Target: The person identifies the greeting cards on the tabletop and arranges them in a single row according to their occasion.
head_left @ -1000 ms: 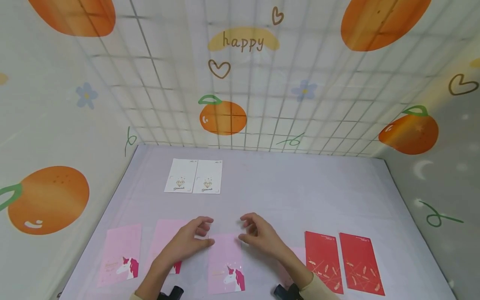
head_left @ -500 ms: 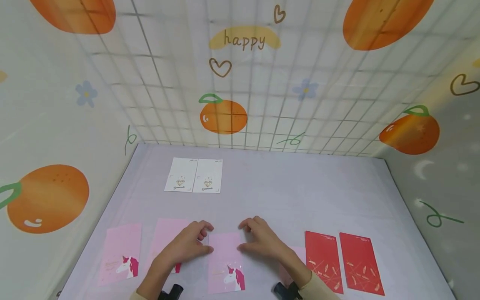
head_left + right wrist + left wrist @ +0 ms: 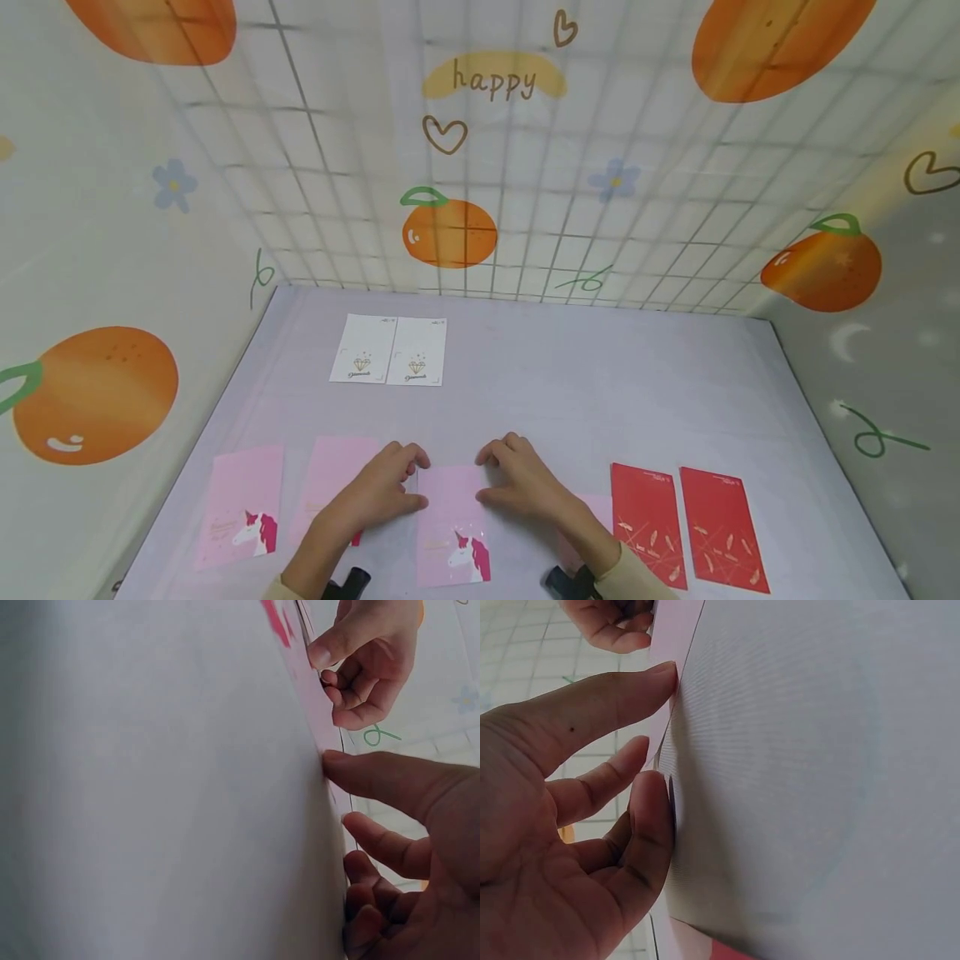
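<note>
A flat pink card with a white unicorn head and magenta mane lies at the front middle of the table. My left hand is at its left edge, thumb and fingers bent loosely apart, the fingertips at the tabletop. On the opposite side, my right hand mirrors it, its thumb tip at the card's right edge. Neither hand grips anything. In the right wrist view, the thumb of my right hand meets the pink card's side. Partly under my left forearm lies another pink card.
At the far left is a pink unicorn card. Two white diamond-print cards lie side by side further back. Two red cards with gold feathers lie at the right. A pink piece shows beneath my right forearm. Printed curtains enclose the table.
Both hands have come down slightly toward the front, their fingertips lowering beside the middle pink card. The cards lie where they were.
</note>
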Action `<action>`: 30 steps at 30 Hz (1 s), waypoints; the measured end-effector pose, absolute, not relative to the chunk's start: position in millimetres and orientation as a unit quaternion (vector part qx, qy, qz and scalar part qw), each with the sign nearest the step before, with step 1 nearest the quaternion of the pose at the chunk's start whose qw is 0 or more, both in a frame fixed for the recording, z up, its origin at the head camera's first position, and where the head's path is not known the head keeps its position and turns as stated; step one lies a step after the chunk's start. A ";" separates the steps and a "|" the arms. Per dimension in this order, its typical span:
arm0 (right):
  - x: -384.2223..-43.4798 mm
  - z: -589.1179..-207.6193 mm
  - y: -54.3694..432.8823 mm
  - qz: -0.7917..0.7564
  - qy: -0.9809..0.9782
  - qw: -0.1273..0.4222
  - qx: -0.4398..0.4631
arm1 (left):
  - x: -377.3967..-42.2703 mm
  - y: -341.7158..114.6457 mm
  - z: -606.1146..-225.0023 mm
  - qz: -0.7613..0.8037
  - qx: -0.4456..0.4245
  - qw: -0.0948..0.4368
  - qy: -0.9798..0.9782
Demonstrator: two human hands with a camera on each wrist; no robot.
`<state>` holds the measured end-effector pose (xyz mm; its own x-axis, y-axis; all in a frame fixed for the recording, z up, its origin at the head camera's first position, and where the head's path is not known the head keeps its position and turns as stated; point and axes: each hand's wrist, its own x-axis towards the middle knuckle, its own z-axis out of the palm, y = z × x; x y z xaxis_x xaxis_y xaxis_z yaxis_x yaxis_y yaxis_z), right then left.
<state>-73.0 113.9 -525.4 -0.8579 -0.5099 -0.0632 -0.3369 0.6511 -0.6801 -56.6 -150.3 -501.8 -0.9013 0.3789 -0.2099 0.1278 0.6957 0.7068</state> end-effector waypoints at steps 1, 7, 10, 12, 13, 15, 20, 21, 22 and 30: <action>-72.9 -525.1 113.8 -0.345 0.900 0.128 -0.234 | -56.8 -150.2 -502.1 0.363 0.140 0.174 0.905; -73.1 -523.3 113.0 -0.342 0.902 0.140 -0.224 | -58.0 -149.3 -502.2 0.364 0.142 0.180 0.903; -73.5 -522.2 112.5 -0.342 0.902 0.137 -0.225 | -58.6 -149.1 -501.8 0.364 0.148 0.178 0.902; -73.7 -521.7 112.1 -0.343 0.902 0.133 -0.227 | -59.0 -149.3 -501.5 0.363 0.154 0.174 0.902; -73.9 -522.0 112.1 -0.344 0.901 0.132 -0.228 | -59.1 -149.5 -501.3 0.363 0.157 0.171 0.902; -74.2 -521.9 112.0 -0.351 0.897 0.130 -0.234 | -59.1 -150.0 -501.3 0.362 0.163 0.168 0.902; -76.1 -522.0 112.1 -0.382 0.881 0.128 -0.249 | -58.8 -150.5 -501.4 0.357 0.167 0.167 0.904; -76.6 -522.1 112.1 -0.391 0.876 0.129 -0.251 | -58.6 -150.4 -501.3 0.356 0.167 0.167 0.904; -77.0 -522.1 112.0 -0.399 0.872 0.132 -0.251 | -58.6 -150.2 -501.2 0.355 0.167 0.167 0.905; -78.9 -520.4 111.1 -0.452 0.844 0.171 -0.235 | -57.9 -149.6 -501.0 0.346 0.165 0.167 0.908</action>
<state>-78.9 111.1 -520.4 -0.8314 -0.5504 -0.0765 -0.2417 0.4821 -0.8421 -57.9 -149.6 -501.0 -0.8893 0.4160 -0.1898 0.1841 0.7057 0.6842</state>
